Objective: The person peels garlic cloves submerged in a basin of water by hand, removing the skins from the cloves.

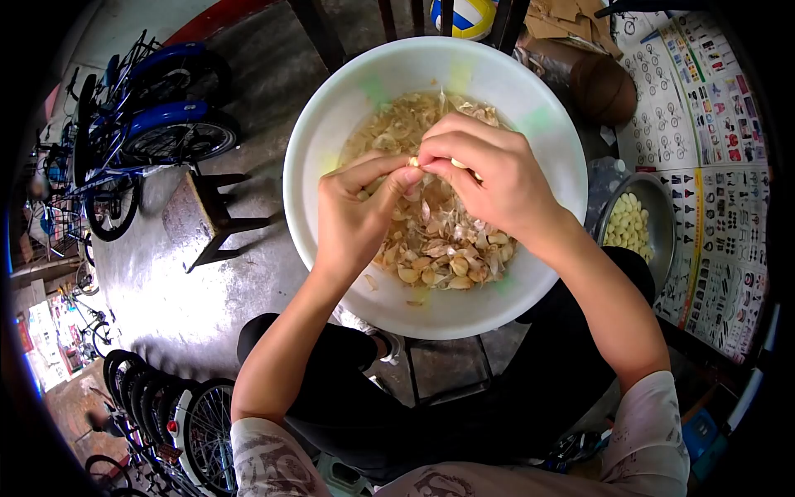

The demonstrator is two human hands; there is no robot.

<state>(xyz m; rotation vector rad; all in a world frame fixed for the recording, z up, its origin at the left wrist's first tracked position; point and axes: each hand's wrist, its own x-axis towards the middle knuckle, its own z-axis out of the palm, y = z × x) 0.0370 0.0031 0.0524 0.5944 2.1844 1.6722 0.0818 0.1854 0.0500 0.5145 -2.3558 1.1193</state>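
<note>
Both hands meet above a large white basin (327, 108) that holds water, loose skins and unpeeled garlic cloves (447, 257). Between the thumb and forefinger of my left hand (360, 195) is the end of a small garlic clove (413, 161). My right hand (489, 170) pinches at the same clove from the other side, fingertips touching it. Another pale clove shows partly under the curled fingers of my right hand. To the right, a metal bowl (667, 224) contains peeled white garlic cloves (628, 225).
A wooden stool (199, 215) stands left of the basin, with bicycles (157, 116) beyond it. More bicycle wheels (207, 439) are at lower left. A brown ball (603, 89) and printed sheets (704, 166) lie to the right. A volleyball (464, 16) is behind dark bars.
</note>
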